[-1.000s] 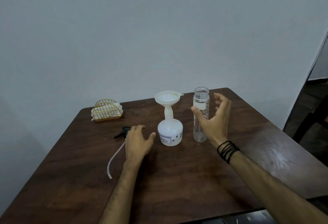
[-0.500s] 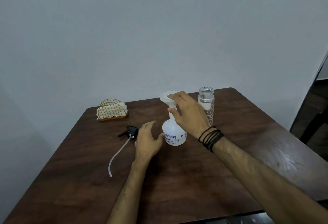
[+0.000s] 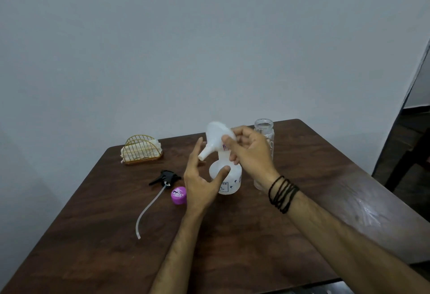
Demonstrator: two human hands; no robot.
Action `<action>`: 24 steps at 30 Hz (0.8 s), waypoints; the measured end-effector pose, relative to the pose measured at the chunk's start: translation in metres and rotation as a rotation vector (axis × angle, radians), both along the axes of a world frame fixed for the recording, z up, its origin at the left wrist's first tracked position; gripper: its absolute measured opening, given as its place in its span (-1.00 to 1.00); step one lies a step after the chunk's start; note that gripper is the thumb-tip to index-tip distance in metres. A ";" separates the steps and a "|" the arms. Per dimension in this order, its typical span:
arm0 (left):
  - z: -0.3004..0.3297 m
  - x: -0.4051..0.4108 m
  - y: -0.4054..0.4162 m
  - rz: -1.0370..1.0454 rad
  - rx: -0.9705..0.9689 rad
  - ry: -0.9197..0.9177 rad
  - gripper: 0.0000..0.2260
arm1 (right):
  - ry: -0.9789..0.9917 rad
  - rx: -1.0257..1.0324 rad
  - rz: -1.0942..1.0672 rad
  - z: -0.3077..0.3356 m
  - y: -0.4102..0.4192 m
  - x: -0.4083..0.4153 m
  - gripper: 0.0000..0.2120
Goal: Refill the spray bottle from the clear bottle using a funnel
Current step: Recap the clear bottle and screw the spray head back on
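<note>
a: where is the funnel [image 3: 217, 137] sitting?
b: the right hand [image 3: 250, 151] is pinching it, tilted, above the spray bottle [image 3: 229, 177].
a: and the left hand [image 3: 201, 177]?
b: it's hanging loose, fingers spread, holding nothing.

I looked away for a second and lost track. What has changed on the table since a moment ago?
The right hand took hold of the funnel and lifted it out of the spray bottle, tilting it, spout toward the left. The left hand rose beside the bottle, fingers spread. The clear bottle, spray head, purple cap and napkin holder stayed put.
</note>
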State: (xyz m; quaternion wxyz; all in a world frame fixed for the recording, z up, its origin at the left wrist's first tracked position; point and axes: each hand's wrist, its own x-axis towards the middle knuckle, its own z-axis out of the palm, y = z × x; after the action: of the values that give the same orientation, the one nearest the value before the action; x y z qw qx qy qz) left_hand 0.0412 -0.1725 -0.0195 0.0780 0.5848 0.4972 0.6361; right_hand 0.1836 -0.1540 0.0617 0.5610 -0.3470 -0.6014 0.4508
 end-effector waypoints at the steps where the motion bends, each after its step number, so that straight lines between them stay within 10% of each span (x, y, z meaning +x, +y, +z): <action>1: 0.001 0.003 -0.003 -0.010 0.044 0.007 -0.27 | 0.046 -0.094 0.046 -0.006 -0.005 0.003 -0.87; 6: -0.009 0.010 -0.012 -0.014 0.081 0.025 -0.54 | 0.137 -0.306 0.060 -0.031 -0.016 0.016 -0.70; 14: -0.031 0.075 -0.029 0.063 0.037 0.119 -0.73 | -0.289 0.044 -0.334 -0.074 -0.028 0.072 -0.86; 24: -0.041 0.155 0.001 -0.106 -0.436 0.314 -0.73 | -0.798 -0.008 -0.608 -0.116 -0.011 0.154 -0.82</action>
State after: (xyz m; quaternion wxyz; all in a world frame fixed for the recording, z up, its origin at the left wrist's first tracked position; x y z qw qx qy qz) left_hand 0.1965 -0.1715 -0.0609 0.1573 0.6708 0.5972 0.4107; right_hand 0.3373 -0.1648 -0.0544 0.3920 -0.6540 -0.6390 0.1015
